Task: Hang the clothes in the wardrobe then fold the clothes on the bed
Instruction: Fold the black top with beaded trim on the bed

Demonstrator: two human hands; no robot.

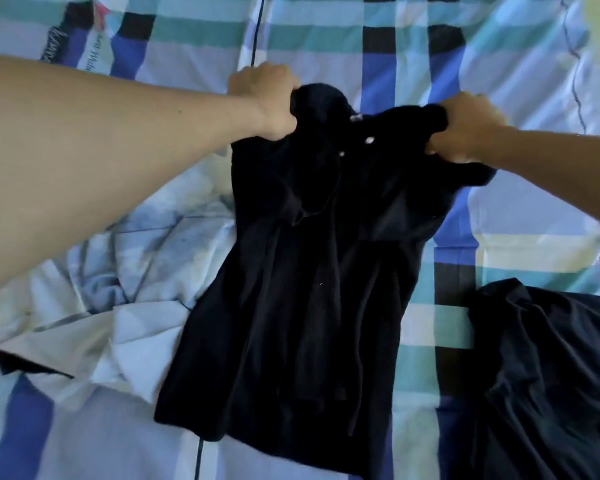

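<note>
Top: black, soft, creased lengthwise; shoulders bunched at the far end, hem spread at the near end.
Cord: thin, dark, trailing down the top's front.
Buttons: small, pale, in a slanted row below the neck.
Place: middle of the bed, checked in pale blue, teal, blue and black; lower part of the top lying flat on it, left edge over the white garment.
Left grip: closed in a fist round the shoulder on its side, fabric bunched inside.
Right grip: closed likewise round the other shoulder, knuckles up.
Writing: script lettering on a printed cloth at the far left; too blurred to read.
White garment: crumpled, left of the top, touching it.
Dark garment: rumpled, right of the top, apart from it.
Count: one top in both grips; two other garments; three buttons; one cord plainly seen.
</note>
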